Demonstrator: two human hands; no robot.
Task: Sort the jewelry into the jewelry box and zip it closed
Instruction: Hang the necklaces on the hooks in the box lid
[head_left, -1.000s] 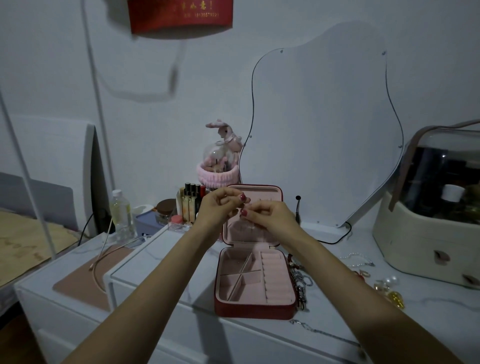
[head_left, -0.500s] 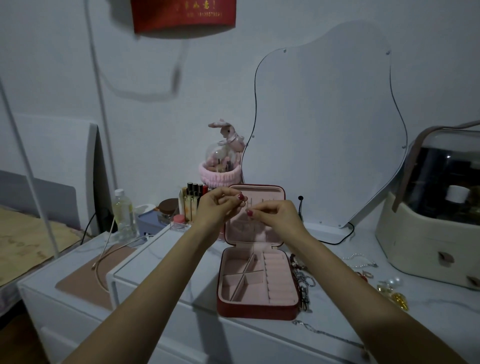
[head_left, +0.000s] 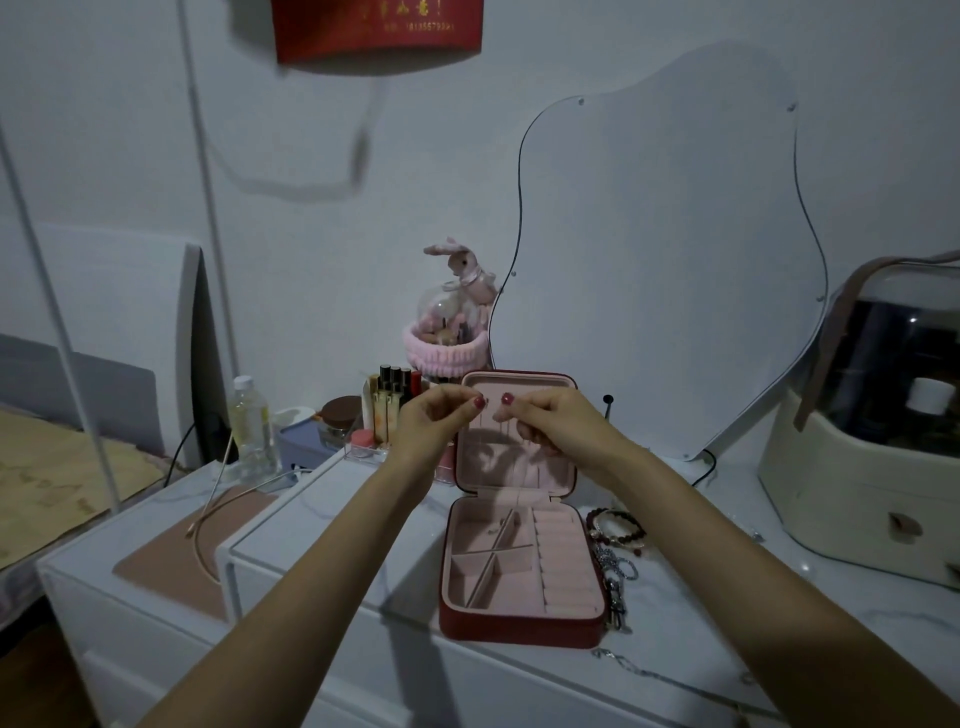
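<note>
The red jewelry box (head_left: 519, 631) lies open on the white dresser, its pink lid (head_left: 519, 384) standing upright. My left hand (head_left: 436, 421) and my right hand (head_left: 550, 423) are raised side by side in front of the lid, thumbs almost touching. Each pinches an end of a thin chain (head_left: 525, 467), which is barely visible as it hangs down toward the box. Dark beaded bracelets (head_left: 618, 527) and silver chain pieces (head_left: 615, 587) lie just right of the box. Another thin chain (head_left: 649, 673) lies near the front edge.
Perfume bottles (head_left: 389, 405), a pink rabbit dome (head_left: 452, 322), a jar and a plastic bottle (head_left: 252, 431) stand behind and left of the box. A wavy mirror (head_left: 675, 260) leans on the wall. A cream cosmetics case (head_left: 857, 493) fills the right side.
My right thumb has risen level with the left and the two hands have drawn slightly apart. The view has shifted a little to the right.
</note>
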